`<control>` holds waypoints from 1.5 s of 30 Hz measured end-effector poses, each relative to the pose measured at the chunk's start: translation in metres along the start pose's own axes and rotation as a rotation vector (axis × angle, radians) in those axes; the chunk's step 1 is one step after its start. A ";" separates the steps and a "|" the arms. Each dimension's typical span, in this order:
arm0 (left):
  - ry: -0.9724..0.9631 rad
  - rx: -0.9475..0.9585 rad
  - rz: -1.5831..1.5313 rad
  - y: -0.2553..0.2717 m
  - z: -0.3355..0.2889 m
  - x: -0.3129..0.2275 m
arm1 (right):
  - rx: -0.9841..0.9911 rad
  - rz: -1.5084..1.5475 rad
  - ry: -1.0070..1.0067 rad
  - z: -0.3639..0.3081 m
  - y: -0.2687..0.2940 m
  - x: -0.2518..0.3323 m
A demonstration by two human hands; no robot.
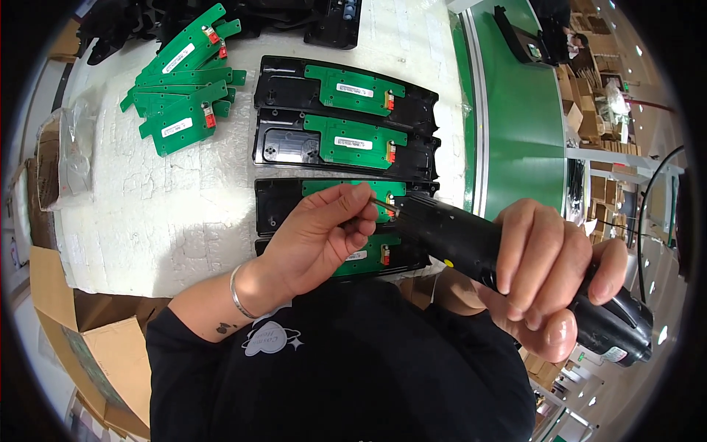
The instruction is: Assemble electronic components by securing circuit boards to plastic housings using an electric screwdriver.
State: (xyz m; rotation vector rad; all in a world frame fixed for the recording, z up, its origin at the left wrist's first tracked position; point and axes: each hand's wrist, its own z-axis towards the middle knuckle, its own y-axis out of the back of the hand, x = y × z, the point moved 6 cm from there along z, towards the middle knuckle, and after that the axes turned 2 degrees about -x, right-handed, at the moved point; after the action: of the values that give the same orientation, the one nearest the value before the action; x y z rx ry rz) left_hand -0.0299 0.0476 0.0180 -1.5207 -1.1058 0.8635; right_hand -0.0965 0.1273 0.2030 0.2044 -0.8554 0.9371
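Observation:
My right hand (541, 269) is wrapped round a black electric screwdriver (460, 234), tilted so that its thin bit points left. Thumb and fingertips of my left hand (313, 232) pinch together at the end of that bit; whatever small thing they hold is hidden. Beneath both hands, a black plastic housing (276, 210) carries a green circuit board, partly covered by my fingers. Another housing with a green board (375, 258) lies nearer to me, mostly behind my left wrist. Farther off, two more black housings (283, 140) each bear a green board (353, 144) with a white label and a red-and-white connector.
A fanned pile of loose green circuit boards (177, 121) sits at the far left on the white foam surface (162, 214). Black parts (331, 22) lie at the back edge. To the right runs a green belt (519, 110) holding a black part. Cardboard boxes (110, 353) stand lower left.

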 end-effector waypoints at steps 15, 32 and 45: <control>0.028 -0.153 0.360 -0.008 -0.014 0.000 | -0.251 -0.103 -0.129 -0.014 0.041 -0.081; 0.005 -0.185 0.367 -0.001 -0.015 -0.012 | -0.095 -0.258 -0.237 -0.008 0.024 -0.092; -0.128 -0.212 0.138 0.007 -0.012 -0.018 | 0.089 0.040 -0.081 0.009 0.000 -0.014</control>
State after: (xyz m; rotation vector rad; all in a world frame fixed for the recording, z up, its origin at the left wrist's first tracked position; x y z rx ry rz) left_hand -0.0234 0.0268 0.0136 -1.7534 -1.2272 0.9730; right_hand -0.1060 0.1145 0.1986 0.3045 -0.8956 1.0111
